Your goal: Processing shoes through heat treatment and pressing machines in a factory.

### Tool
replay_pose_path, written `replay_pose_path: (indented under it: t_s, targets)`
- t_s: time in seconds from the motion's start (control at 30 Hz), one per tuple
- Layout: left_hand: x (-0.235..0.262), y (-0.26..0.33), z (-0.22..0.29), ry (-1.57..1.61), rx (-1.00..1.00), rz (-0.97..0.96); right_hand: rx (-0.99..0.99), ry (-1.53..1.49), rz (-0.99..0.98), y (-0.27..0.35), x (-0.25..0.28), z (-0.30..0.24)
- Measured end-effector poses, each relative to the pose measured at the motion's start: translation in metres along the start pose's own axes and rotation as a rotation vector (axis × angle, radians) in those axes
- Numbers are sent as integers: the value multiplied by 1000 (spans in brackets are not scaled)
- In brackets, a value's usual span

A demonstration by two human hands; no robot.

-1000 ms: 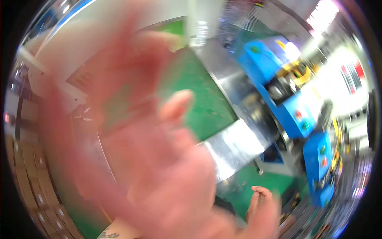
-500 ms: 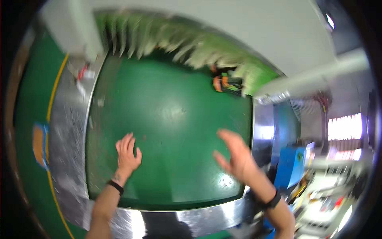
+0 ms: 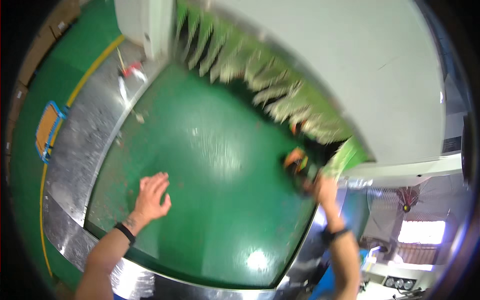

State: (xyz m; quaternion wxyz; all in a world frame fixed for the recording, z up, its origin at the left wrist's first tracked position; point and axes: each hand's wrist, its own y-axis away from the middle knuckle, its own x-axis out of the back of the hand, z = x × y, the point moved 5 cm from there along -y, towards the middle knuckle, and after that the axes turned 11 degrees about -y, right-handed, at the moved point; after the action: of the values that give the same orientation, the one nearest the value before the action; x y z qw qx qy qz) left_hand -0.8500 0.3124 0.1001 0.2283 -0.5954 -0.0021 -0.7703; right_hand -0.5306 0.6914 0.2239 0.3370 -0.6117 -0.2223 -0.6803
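A dark thing with orange and green patches point(image 3: 297, 162), perhaps a shoe, is at the belt's right side, just in front of the strip curtain. My right hand point(image 3: 327, 190) is closed at its near end; motion smears the fingers and the thing. Behind it, a second orange and dark thing point(image 3: 298, 126) shows partly under the strips. Over the left part of the green conveyor belt point(image 3: 210, 200), my left hand point(image 3: 151, 197) is held with fingers stretched and thumb apart, holding nothing. A black band circles each wrist.
A curtain of green and whitish strips point(image 3: 265, 80) hangs from a pale machine housing point(image 3: 370, 65). Metal edging point(image 3: 80, 150) frames the belt; a red-and-white item point(image 3: 131, 70) lies on it. A blue-rimmed brown board point(image 3: 48, 131) is on the floor left. A fan point(image 3: 406, 197) stands right.
My right hand has moved forward from over the belt to the dark and orange thing, which now lies farther out from the strips. My left hand stays open. The view has turned.
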Motion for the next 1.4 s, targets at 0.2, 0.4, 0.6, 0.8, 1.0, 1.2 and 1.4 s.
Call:
replay_pose_path:
  t_s: [0.2,0.4,0.6,0.8,1.0,1.2,1.4]
  targets:
    - [-3,20,14,46,242,-26,-689,-927,-101,242,108,-125]
    - [111,96,248,1122,433,-1839,-435,-1039,-283,374,263,-174]
    - [175,145,324,1617,428,-1240,190,-526,241,443,337,-184]
    - [173,219,421,1526,231,-1180,-722,-1962,472,607,273,-191]
    - [187,278,569,1607,42,-1301,-928,-1885,615,709,250,-135]
    - [146,281,667,1388,4,-1241,-1165,-1622,1108,772,276,-85]
    - [28,92,882,1330,-582,-836,-1423,-1421,1155,769,297,-25]
